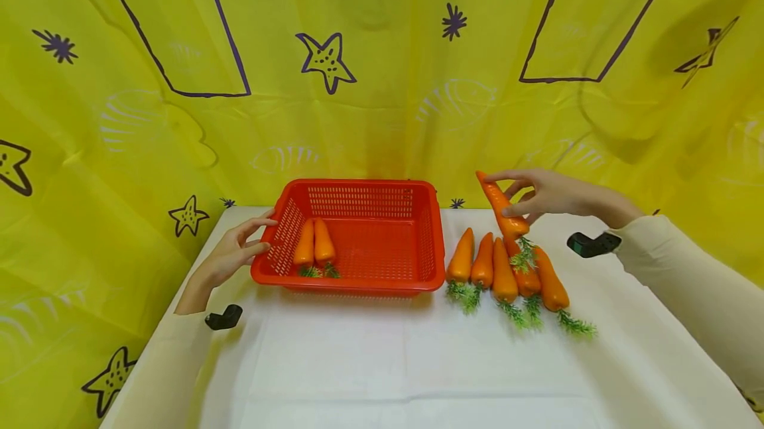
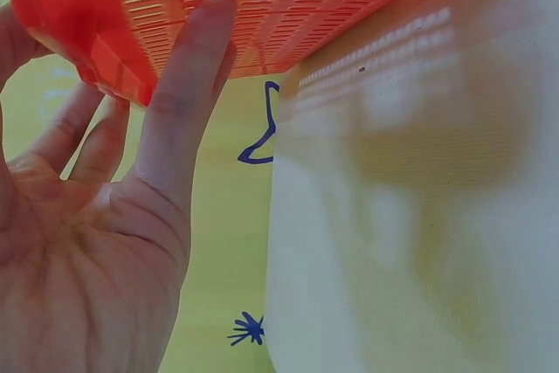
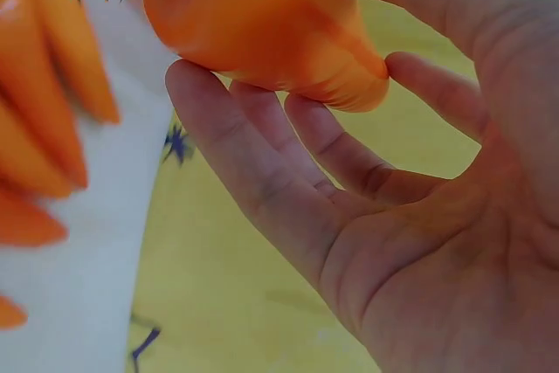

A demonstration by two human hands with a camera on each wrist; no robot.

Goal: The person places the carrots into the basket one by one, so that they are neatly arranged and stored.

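Note:
My right hand [image 1: 546,191] holds an orange carrot [image 1: 500,207] with a green leafy end above the other carrots. In the right wrist view, thumb and fingers close around the carrot [image 3: 262,19]. Several more carrots [image 1: 504,273] lie side by side on the table, leaves toward me. At the left end of the red basket [image 1: 352,288], my left hand [image 1: 229,251] grips the rim. The left wrist view shows one digit against the slotted wall [image 2: 288,6] and other fingers by the rim, partly hidden. Two carrots [image 1: 314,243] lie inside the basket's left part.
A white-covered table [image 1: 334,363] lies beneath everything. Behind it hangs a yellow curtain [image 1: 382,124] with dark star and frame drawings, close to the basket's back rim. The loose carrots lie just right of the basket.

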